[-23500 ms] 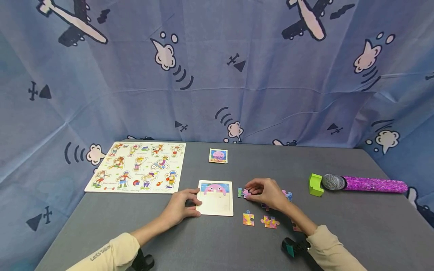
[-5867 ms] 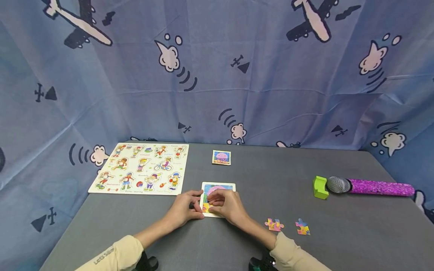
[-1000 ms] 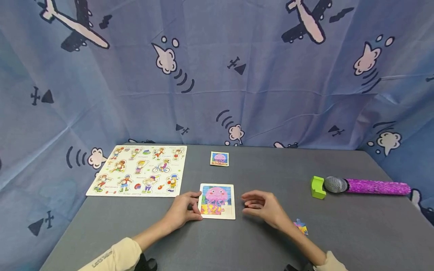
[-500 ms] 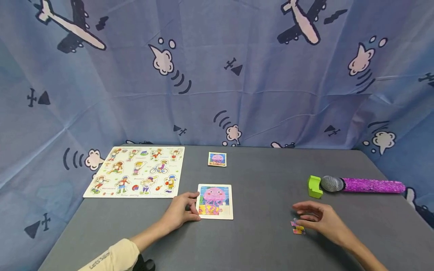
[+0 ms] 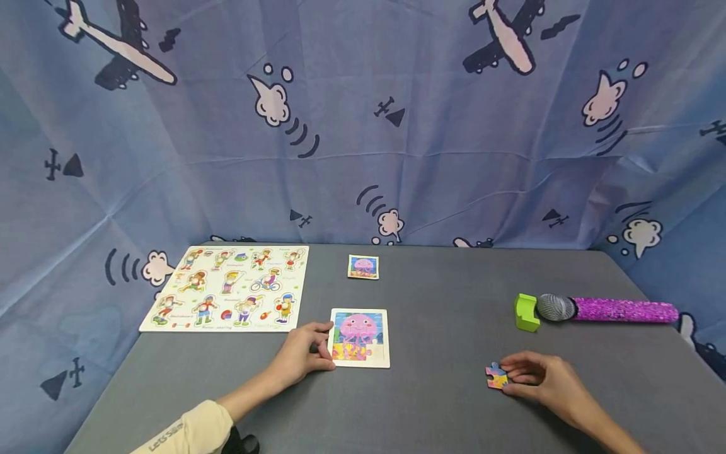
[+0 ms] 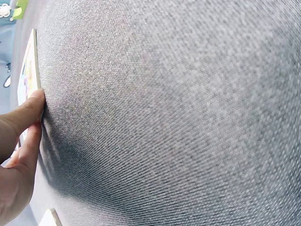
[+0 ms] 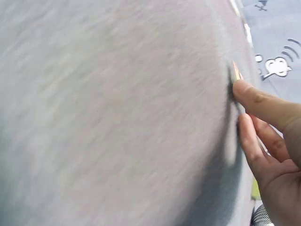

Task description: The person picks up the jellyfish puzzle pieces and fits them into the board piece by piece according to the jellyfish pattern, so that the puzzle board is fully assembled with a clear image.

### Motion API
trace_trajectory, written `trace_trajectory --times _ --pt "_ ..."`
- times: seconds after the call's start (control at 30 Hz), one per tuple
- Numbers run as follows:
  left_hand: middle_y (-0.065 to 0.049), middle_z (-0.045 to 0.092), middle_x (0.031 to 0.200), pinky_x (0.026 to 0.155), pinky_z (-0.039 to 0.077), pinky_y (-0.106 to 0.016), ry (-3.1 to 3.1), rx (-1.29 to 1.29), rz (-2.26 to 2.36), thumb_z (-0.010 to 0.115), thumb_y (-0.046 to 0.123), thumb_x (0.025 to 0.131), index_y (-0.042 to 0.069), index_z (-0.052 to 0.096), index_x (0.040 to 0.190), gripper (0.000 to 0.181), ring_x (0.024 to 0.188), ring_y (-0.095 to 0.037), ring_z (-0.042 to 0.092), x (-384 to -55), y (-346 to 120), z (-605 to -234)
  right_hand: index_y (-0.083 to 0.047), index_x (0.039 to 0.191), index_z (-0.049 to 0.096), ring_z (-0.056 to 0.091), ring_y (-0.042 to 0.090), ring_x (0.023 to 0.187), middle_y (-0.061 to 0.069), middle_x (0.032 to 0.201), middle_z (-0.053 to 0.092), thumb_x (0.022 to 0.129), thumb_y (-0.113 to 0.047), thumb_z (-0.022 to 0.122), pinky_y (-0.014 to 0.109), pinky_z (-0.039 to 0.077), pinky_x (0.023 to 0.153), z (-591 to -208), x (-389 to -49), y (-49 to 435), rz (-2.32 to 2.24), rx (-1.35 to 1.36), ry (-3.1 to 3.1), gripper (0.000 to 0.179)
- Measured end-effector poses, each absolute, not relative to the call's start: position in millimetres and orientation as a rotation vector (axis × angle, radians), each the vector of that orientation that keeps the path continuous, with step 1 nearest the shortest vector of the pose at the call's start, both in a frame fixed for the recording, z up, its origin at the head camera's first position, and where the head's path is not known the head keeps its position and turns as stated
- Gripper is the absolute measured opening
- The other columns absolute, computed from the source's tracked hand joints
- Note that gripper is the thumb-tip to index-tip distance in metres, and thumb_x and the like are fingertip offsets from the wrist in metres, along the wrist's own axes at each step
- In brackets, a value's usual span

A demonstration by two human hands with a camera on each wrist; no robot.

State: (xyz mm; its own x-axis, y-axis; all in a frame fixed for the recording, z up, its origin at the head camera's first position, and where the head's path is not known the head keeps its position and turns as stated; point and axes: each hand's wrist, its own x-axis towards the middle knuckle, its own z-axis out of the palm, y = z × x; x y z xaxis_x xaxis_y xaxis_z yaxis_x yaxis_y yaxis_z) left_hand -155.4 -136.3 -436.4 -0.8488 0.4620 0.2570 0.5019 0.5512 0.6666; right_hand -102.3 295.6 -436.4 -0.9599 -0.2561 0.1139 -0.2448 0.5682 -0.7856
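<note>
A square jigsaw tray (image 5: 388, 337) with a pink jellyfish picture lies mid-table, its bottom right corner bare. My left hand (image 5: 303, 350) holds the tray's left edge between thumb and fingers; the left wrist view shows the thumb (image 6: 35, 101) at that edge. Farther right, my right hand (image 5: 547, 384) pinches a jigsaw piece (image 5: 496, 377), blue, yellow and pink, by its right side. Seen from the right wrist, the piece (image 7: 236, 70) shows as a thin edge past the thumb, close over the table, with most of it hidden.
A small jellyfish picture card (image 5: 363, 267) lies behind the tray. To the left is a large white board (image 5: 227, 287) of sports figures. At right lie a green block (image 5: 527, 313) and a glittery pink microphone (image 5: 618, 309). A patterned curtain (image 5: 340, 170) hangs behind the table.
Several loose pieces right of the tray are now inside it. Over the last second my right hand moved from beside the tray to the right and took hold of the jigsaw piece. My left hand stayed.
</note>
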Motion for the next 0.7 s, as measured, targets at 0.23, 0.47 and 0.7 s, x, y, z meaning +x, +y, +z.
trace_trajectory --times 0.23,0.47,0.7 --pt "-0.023 0.063 0.118 0.092 0.045 -0.05 -2.707 -0.861 -1.171 0.085 0.005 0.064 0.012 0.061 0.056 0.026 0.112 -0.036 0.059 -154 -137 -435 0.021 0.104 0.058 0.069 0.011 0.077 0.012 0.09 0.071 0.076 0.004 0.076 0.027 0.055 0.063 -426 -112 277 -1.694 -0.473 2.491 0.037" --pt "-0.023 0.063 0.118 0.093 0.045 -0.05 -2.71 -0.854 -1.184 0.085 0.004 0.063 0.011 0.061 0.056 0.026 0.113 -0.036 0.059 -155 -137 -436 0.021 0.105 0.057 0.069 0.013 0.08 0.013 0.095 0.071 0.077 0.001 0.076 0.033 0.057 0.068 -417 -126 244 -1.795 -0.397 2.277 0.039" --pt "-0.023 0.063 0.118 0.092 0.044 -0.05 -2.698 -0.869 -1.182 0.085 0.005 0.064 0.012 0.061 0.056 0.026 0.113 -0.036 0.059 -155 -138 -435 0.018 0.1 0.062 0.07 0.014 0.079 0.025 0.096 0.068 0.073 -0.001 0.08 0.034 0.057 0.068 -421 -143 211 -1.811 -0.436 2.256 0.038"
